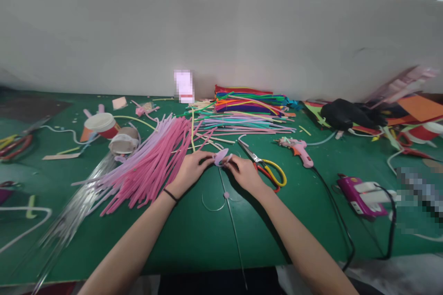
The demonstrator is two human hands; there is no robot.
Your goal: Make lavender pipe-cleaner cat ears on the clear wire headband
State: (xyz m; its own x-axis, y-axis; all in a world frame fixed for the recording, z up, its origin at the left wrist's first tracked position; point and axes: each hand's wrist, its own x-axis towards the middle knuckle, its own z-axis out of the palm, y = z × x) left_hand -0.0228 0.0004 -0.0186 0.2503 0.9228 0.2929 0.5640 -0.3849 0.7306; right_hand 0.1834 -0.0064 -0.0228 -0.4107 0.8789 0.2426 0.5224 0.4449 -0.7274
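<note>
Both my hands meet over the green table and pinch a small lilac pipe-cleaner piece shaped like a petal. My left hand grips its left side, fingers closed. My right hand grips its right side, fingers closed. A thin wire stem runs from the piece down toward me, with a small lilac knot on it. A heap of pink and lilac pipe cleaners lies just left of my left hand.
Scissors with yellow and red handles lie right of my right hand. A pink glue gun, a purple device with a cable, a stack of coloured pipe cleaners, paper cups and a white partition wall surround the spot.
</note>
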